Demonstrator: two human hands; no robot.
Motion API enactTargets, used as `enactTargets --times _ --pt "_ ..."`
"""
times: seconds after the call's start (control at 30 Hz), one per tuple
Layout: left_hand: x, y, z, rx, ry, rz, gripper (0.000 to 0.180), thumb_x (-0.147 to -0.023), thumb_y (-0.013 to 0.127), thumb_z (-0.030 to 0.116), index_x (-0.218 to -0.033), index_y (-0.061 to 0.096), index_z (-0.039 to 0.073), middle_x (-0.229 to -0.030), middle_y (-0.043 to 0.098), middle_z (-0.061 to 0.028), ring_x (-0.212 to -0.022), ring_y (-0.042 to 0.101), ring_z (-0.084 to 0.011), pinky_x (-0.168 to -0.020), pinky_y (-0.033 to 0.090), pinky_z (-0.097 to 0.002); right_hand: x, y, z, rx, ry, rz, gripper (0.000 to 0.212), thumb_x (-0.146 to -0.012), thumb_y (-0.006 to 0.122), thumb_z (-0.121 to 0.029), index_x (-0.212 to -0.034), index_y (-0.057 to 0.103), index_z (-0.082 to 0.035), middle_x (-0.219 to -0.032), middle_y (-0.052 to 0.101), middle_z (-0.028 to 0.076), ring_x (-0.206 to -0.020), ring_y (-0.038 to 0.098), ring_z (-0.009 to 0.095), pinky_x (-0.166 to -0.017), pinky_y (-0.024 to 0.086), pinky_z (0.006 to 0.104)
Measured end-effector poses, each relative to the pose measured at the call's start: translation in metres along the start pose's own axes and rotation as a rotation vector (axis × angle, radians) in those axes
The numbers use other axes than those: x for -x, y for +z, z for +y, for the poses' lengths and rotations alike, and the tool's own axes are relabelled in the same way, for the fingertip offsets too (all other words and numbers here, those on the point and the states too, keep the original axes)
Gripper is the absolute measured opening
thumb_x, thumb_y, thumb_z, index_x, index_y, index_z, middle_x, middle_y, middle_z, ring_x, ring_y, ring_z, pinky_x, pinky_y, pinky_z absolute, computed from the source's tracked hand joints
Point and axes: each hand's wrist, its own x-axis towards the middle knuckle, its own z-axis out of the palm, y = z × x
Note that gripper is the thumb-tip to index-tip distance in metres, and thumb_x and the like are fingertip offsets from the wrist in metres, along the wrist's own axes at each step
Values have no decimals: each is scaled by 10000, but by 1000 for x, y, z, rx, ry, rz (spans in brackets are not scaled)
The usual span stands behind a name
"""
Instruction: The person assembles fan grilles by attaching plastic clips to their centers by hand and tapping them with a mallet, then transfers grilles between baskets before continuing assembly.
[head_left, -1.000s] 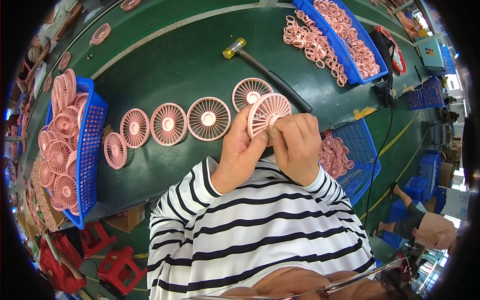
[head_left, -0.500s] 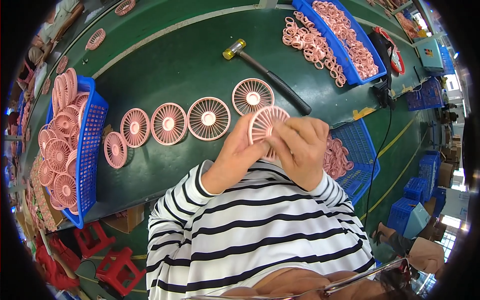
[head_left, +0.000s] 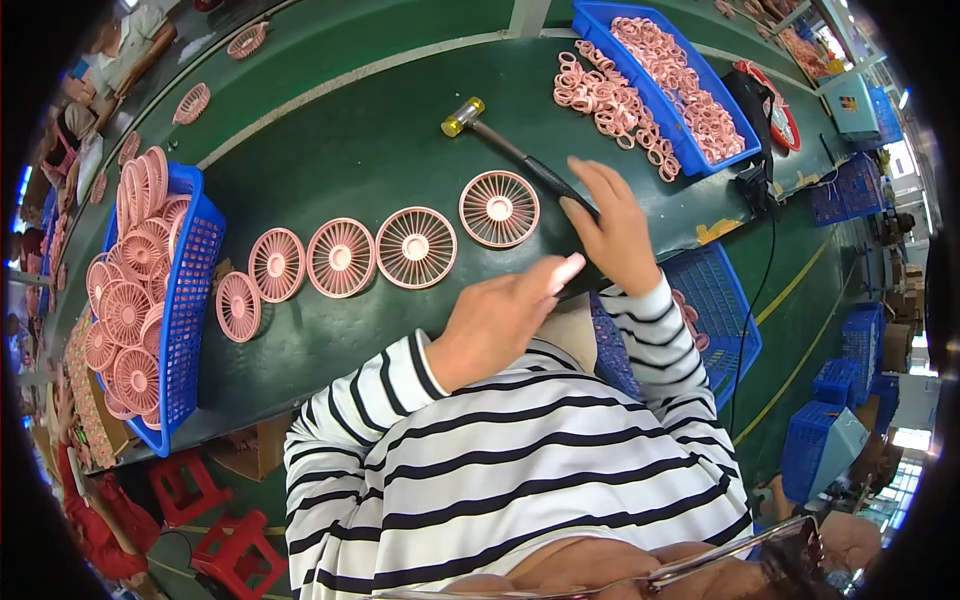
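Note:
My left hand (head_left: 497, 325) is closed in front of my body, and a small pale pink plastic piece (head_left: 566, 273) sticks out past its thumb; the rest of the piece is hidden. My right hand (head_left: 617, 235) reaches over the black handle of a hammer (head_left: 510, 148), thumb and fingers spread on either side of it. The hammer lies on the table, its yellow-faced head pointing far left. Just left of the handle lies a pink round fan grille (head_left: 499, 209). Further left, a row holds more grilles, among them one grille (head_left: 416, 247) and another grille (head_left: 341, 257).
A blue basket (head_left: 190, 300) heaped with pink grilles stands at the left. At the far right is a blue tray (head_left: 600, 22) of pink rings, with loose rings (head_left: 610, 105) beside it. Another blue basket (head_left: 735, 345) sits right of me, below the table edge. Red stools (head_left: 235, 550) stand lower left.
My right hand has let go of the pink grille and moved right and away from me to the hammer handle. My left hand has turned and lowered slightly; the grille no longer shows face-on.

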Motion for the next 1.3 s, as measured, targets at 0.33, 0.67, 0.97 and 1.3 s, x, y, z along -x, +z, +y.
enactTargets --times 0.33,0.67,0.97,1.3 --pt "-55 50 -49 -502 316 38 382 -827 540 74 -1203 590 116 -1237 557 -182 -1160 526 -363 -1036 390 -489 12 -16 44 50 185 117 211 -899 575 -142 -1072 608 -27 -932 634 179 -851 610 373 -733 486 424" --pt "-87 49 -53 -451 -31 75 639 -732 758 370 -1308 536 204 -1376 452 -179 -1323 389 -327 -1107 114 -648 94 -105 -31 -542 656 193 260 -999 463 -112 -1210 552 11 -723 524 -27 -567 411 15 -507 330 174" --pt "-97 50 -51 -344 -167 79 1084 -605 851 332 -1452 238 45 -1285 513 -151 -1240 462 -307 -1140 129 -578 141 -100 -12 -177 594 -72 312 -951 528 -80 -1255 560 -20 -820 630 143 -662 595 241 -640 469 324" --pt "-81 34 -49 -388 -4 59 1140 -642 841 305 -1508 149 39 -1470 327 -250 -1395 276 -409 -1148 148 -548 125 -71 -4 42 388 -142 330 -951 517 -147 -1272 541 -75 -966 645 234 -797 633 417 -653 503 460"
